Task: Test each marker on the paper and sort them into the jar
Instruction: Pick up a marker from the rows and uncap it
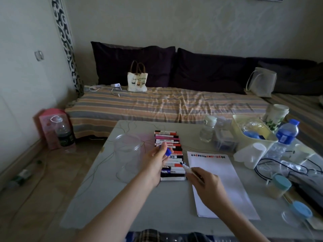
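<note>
- Head view shows the right hand at lower centre of the frame, fingers curled round an uncapped blue marker whose dark tip points up and left, off the paper's left edge and not yet on the sheet.
- The left hand, at centre frame, pinches the marker's blue cap between thumb and fingertips, held above the row of markers.
- The paper lies on the worktop right of the row; a line of small coloured test marks runs along its top edge, and the rest looks blank.
- The clear jar stands left of the row, near the left forearm, and appears to hold nothing.
- Risk: the bare tip hovers over the capped markers, so a careless sweep toward the sheet could streak ink on their barrels or on the worktop.
- Risk: the loose sheet is unweighted, and a firm stroke may slide or crease it, since neither hand pins it.
- Risk: the jar is see-through and hard to make out in this dim light, so the left forearm could knock it over when reaching across.
- Risk: the cap is small and held only by a pinch; dropped, it could roll among the markers or off the worktop edge.
- Risk: the cluttered right side, with a water bottle and cables beside the paper, leaves little room for the right elbow.
</note>
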Demonstrator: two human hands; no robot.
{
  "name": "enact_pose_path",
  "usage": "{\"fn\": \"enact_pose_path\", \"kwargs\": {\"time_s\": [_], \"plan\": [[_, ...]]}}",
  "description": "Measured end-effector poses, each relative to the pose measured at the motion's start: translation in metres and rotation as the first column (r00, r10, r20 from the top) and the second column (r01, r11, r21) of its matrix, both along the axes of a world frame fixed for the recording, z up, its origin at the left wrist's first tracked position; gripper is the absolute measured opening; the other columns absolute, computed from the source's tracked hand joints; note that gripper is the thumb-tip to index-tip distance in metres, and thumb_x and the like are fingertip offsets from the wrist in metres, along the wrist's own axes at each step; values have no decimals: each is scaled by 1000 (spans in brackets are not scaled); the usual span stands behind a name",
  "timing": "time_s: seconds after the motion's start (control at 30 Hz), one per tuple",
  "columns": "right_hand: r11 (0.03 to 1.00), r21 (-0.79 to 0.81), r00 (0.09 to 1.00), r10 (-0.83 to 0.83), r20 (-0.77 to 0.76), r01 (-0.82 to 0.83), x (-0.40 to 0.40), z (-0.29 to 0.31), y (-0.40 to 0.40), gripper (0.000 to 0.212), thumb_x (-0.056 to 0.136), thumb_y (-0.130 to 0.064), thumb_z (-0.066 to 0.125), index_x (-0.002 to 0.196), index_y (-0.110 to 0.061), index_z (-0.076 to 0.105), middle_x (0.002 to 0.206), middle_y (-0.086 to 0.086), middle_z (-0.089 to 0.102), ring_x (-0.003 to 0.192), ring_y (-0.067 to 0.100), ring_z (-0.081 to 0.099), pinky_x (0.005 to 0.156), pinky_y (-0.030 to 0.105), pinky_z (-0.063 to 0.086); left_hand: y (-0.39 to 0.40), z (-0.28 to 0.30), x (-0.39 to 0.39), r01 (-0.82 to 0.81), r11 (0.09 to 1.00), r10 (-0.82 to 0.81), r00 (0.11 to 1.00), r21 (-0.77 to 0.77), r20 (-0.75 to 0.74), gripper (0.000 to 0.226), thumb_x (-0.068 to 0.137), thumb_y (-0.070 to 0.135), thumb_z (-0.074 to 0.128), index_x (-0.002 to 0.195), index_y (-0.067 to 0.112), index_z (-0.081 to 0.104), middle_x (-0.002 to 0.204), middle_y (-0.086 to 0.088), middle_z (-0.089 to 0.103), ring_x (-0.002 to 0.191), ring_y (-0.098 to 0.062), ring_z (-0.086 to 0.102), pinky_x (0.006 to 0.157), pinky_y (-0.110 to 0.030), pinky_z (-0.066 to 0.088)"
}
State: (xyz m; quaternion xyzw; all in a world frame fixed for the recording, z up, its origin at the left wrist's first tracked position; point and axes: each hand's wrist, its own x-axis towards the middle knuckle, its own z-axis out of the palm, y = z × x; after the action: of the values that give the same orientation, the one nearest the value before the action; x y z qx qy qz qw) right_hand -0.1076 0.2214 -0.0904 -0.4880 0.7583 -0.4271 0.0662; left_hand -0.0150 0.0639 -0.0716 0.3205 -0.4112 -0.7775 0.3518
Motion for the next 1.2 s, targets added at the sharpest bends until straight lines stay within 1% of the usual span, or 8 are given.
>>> {"fn": "enact_pose_path", "kwargs": {"time_s": [0.17, 0.37, 0.47, 0.57, 0.7, 0.87, 1.03, 1.2], "plan": [[996, 77, 996, -57, 75, 51, -9, 14, 2, 19, 99, -28, 52, 115, -38, 52, 80, -12, 63, 60, 3, 62, 56, 12, 46, 5, -4, 0, 140, 972, -108, 980, -190, 167, 14, 95, 18, 59, 97, 6, 66, 94, -10, 72, 87, -18, 68, 83, -35, 56], [993, -80, 976, -74, 206, 92, -36, 19, 3, 39, 99, -8, 50, 95, -42, 67, 98, -6, 72, 86, 2, 70, 80, 34, 59, 2, -31, -22, 242, 840, -73, 938, -485, 340, 10, 97, 16, 56, 89, 17, 62, 72, 1, 66, 69, -21, 60, 75, -43, 52], [947, -245, 707, 28, 706, 208, -59, 21, 5, 38, 99, 0, 48, 108, -29, 71, 97, 2, 74, 96, 16, 70, 86, 44, 57, -4, -47, -43, 298, 763, -53, 913, -574, 404, 12, 98, 13, 52, 96, 23, 58, 72, 4, 64, 66, -13, 59, 72, -34, 49], [926, -263, 476, 108, 873, 272, -84, 9, 5, 32, 91, -2, 61, 117, -21, 65, 98, 11, 72, 94, 21, 71, 81, 42, 56, -10, -59, -65, 401, 683, -50, 860, -610, 509, 18, 102, 14, 42, 108, 23, 57, 82, 6, 61, 70, 3, 58, 72, -21, 47], [948, -69, 588, -135, 798, 312, -109, -26, -12, 20, 88, -25, 66, 103, -12, 68, 79, 9, 61, 70, 18, 57, 64, 28, 51, -24, -80, -91, 574, 435, -21, 777, -694, 629, 26, 102, 12, 37, 117, 19, 56, 108, 6, 55, 103, -7, 52, 86, -21, 43], [919, 5, 616, -269, 740, 395, -142, -65, -37, 14, 95, -21, 59, 99, -9, 66, 69, 6, 61, 61, 15, 55, 57, 27, 48, -32, -108, -113, 727, -73, 200, 681, -683, 704, 36, 95, 8, 43, 126, 19, 57, 124, 5, 50, 116, -19, 40, 96, -34, 36], [933, 48, 659, -287, 695, 356, -167, -83, -65, 12, 91, -18, 65, 85, -9, 70, 67, 8, 66, 63, 20, 59, 61, 32, 51, -34, -115, -128, 829, -161, 381, 553, -535, 741, 51, 93, 42, 27, 127, 20, 58, 128, 3, 54, 114, -23, 40, 97, -39, 35], [945, 57, 768, -295, 568, 321, -180, -90, -96, 15, 89, -17, 69, 75, -11, 71, 62, 8, 67, 55, 19, 59, 57, 34, 51, -36, -120, -139, 812, -202, 436, 575, -547, 692, 67, 82, 61, 22, 106, 22, 70, 116, 3, 63, 108, -24, 48, 93, -43, 36]]}}
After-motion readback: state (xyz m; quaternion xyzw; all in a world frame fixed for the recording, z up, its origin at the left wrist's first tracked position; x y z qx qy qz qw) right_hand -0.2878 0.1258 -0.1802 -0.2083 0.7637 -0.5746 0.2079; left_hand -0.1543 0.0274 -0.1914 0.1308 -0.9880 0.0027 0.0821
